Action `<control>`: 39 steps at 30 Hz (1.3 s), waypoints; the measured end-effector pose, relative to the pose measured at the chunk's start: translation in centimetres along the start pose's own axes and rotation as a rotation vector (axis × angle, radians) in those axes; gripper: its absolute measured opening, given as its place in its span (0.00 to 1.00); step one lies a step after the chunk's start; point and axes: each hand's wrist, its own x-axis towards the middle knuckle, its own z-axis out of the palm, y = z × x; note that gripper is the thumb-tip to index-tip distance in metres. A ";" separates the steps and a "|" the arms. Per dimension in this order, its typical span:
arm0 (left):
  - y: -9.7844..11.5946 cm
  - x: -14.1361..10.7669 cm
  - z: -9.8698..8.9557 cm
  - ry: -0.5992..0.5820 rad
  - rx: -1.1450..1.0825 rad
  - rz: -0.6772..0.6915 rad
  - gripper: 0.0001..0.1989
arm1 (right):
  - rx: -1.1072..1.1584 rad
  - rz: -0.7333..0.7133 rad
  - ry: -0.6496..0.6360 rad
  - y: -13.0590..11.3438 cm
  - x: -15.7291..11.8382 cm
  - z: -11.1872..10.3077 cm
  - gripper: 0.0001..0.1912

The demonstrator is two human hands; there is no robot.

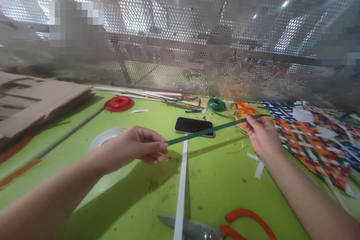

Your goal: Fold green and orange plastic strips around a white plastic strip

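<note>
A thin dark green strip (208, 131) is stretched between my hands above the table. My left hand (143, 145) pinches its left end between thumb and fingers. Further along, my right hand (261, 131) grips the strip near its other end, which sticks out past the fingers. Below the strip lies a phone (194, 125) with a dark screen. A long white strip (182, 183) runs from the phone toward me, across the blade of a pair of scissors (202, 228) with orange-red handles.
On the green table (222, 180) lie a red roll (118, 103), a green roll (216, 104), an orange coil (244, 109) and a white roll (105, 137). Woven colored pieces (306, 138) lie right, cardboard (33, 97) left. Perforated sheeting (180, 33) stands behind.
</note>
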 end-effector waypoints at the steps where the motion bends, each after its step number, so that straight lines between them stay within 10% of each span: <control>1: -0.1 0.1 -0.1 0.005 -0.018 -0.002 0.16 | 0.000 0.008 -0.002 0.0 0.0 0.0 0.25; 39: -0.7 0.2 -1.3 -0.076 0.009 0.172 0.19 | 0.014 -0.002 0.048 0.1 0.6 -0.6 0.18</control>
